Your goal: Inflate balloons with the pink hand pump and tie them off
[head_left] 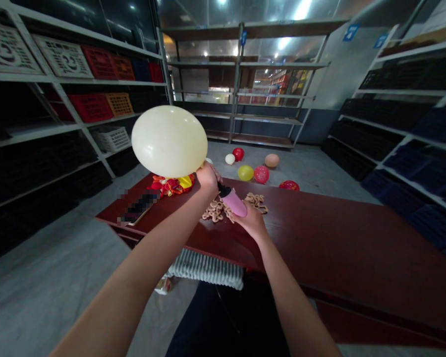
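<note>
Currently, our left hand (208, 178) pinching a cream balloon (169, 141) at the neck, our right hand (251, 221) gripping a pink balloon pump (234, 202)

Place: warehouse storeroom | metal shelving (241, 64) | plastic crates (96, 106) | concrete floor (40, 292)

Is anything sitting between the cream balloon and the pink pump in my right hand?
Only your left hand, pinching the neck of the cream balloon beside the black nozzle of the pink pump in your right hand. That hand hides the join itself.
</note>
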`<state>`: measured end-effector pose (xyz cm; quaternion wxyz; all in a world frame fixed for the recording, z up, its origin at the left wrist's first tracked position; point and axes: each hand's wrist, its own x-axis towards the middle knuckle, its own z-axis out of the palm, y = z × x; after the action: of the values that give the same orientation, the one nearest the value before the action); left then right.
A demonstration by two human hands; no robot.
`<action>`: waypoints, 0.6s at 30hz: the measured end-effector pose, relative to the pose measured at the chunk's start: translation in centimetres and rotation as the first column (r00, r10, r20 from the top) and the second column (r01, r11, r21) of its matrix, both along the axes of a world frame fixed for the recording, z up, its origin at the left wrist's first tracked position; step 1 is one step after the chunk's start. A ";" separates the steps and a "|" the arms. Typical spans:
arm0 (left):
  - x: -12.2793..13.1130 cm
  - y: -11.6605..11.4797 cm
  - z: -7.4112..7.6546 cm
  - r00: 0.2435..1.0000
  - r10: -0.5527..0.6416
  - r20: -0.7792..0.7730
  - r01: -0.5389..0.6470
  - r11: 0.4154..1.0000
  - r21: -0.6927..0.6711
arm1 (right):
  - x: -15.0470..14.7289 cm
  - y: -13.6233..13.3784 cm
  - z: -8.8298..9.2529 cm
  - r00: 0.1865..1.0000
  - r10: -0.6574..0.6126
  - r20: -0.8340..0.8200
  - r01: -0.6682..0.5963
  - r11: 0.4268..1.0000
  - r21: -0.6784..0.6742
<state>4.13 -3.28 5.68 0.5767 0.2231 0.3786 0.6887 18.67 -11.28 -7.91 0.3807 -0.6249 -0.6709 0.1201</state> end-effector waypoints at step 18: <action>-1.2 2.1 11.5 0.979 -0.037 -0.200 0.108 0.928 0.356 | -0.3 -0.2 -0.5 0.964 0.071 -0.255 -0.059 0.997 0.052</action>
<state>2.91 -1.22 17.17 0.5115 0.4051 0.2887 0.7007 18.39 -11.46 -8.37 0.4738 -0.5732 -0.6387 0.1975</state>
